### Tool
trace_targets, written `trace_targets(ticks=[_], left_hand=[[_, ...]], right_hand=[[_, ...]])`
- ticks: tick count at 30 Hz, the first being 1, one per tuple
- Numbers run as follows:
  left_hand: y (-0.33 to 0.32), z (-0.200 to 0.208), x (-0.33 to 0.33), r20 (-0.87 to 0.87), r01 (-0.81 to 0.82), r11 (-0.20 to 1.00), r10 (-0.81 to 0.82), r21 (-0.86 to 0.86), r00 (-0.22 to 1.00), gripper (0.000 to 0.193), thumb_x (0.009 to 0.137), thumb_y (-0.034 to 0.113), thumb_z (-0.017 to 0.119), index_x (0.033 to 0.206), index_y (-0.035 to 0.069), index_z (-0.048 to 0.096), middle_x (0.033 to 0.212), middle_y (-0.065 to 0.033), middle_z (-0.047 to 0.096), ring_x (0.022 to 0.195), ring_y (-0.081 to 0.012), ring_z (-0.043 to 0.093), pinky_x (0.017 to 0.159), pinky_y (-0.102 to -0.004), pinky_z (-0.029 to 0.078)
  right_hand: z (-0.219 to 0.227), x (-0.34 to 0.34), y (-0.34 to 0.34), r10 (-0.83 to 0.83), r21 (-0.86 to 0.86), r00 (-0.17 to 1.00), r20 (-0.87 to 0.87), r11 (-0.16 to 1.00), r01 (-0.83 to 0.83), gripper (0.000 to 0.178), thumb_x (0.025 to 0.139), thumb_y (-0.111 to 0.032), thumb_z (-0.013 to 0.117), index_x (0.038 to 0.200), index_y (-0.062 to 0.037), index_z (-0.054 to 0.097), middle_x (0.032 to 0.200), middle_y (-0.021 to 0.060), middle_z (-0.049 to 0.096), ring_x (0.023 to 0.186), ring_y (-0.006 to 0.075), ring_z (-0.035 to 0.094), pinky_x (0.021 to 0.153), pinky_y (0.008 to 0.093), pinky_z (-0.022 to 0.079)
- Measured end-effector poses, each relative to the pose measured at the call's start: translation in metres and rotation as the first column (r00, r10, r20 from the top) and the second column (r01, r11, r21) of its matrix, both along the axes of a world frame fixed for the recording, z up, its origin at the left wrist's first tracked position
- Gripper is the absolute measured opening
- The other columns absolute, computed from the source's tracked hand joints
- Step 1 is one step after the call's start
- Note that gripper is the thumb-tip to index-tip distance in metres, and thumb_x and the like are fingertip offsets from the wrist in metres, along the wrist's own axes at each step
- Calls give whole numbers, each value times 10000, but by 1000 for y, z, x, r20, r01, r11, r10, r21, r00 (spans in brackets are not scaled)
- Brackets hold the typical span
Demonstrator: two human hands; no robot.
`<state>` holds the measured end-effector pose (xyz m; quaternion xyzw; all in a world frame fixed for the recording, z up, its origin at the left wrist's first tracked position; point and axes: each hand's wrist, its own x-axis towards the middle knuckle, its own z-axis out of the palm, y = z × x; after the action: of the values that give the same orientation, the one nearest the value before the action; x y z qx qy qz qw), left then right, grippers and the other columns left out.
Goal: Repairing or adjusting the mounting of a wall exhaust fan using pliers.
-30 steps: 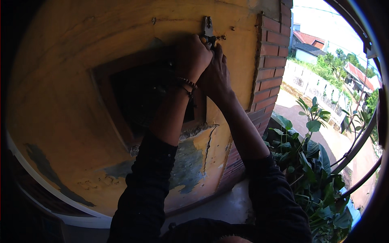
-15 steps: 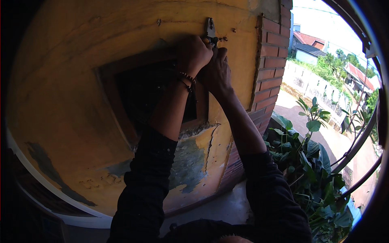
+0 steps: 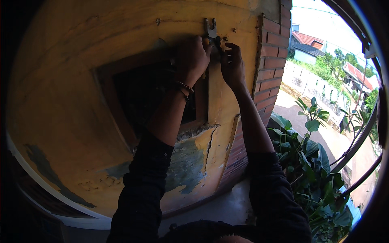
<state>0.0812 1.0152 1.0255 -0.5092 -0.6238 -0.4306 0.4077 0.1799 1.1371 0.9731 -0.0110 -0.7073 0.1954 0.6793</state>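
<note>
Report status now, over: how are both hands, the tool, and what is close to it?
Left hand gripping pliers. Right hand at pliers' handles, contact unclear. Jaws open, pointing up. Yellow wall behind.

Wearing near-black top (image 3: pixel 198 231), left sleeve (image 3: pixel 142 186) and right sleeve (image 3: pixel 275 194) both dark, bunched in folds, ending mid-forearm; tiny pale specks near left cuff (image 3: pixel 159 146); brownish beaded bracelet (image 3: pixel 185 86) plus thin dark cord (image 3: pixel 186 97) beside it, toward elbow; too shadowed for weave or seams
</note>
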Motion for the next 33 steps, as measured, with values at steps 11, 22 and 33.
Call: trace_targets(ticks=[11, 22, 33], left_hand=[[-4, 7, 11, 127, -20, 1000, 18, 9, 992, 338, 881, 305, 730, 920, -29, 695, 821, -236, 706, 798, -394, 717, 706, -458, 578], [-9, 16, 13, 200, -75, 994, 90, -80, 976, 440, 817, 400, 775, 863, -35, 725, 765, -221, 711, 728, -373, 725, 657, -438, 584], [-6, 10, 4, 195, -16, 1000, 18, -8, 981, 415, 805, 412, 781, 761, 4, 714, 697, -192, 693, 654, -341, 708, 614, -428, 566]], right_hand=[[-2, -4, -39, -213, 37, 963, 167, 977, 210, 408, 919, -170, 621, 1284, -18, 520, 1083, 260, 559, 1010, 474, 592, 815, 525, 509], [-1, -17, -51, -352, 166, 893, 279, 934, 316, 724, 870, -280, 695, 1453, 11, 380, 1438, 262, 342, 1043, 478, 540, 760, 539, 572], [0, -15, -55, -446, 175, 808, 385, 895, 411, 764, 863, -402, 696, 1419, 13, 377, 1305, 257, 402, 1041, 479, 570, 720, 528, 592]])
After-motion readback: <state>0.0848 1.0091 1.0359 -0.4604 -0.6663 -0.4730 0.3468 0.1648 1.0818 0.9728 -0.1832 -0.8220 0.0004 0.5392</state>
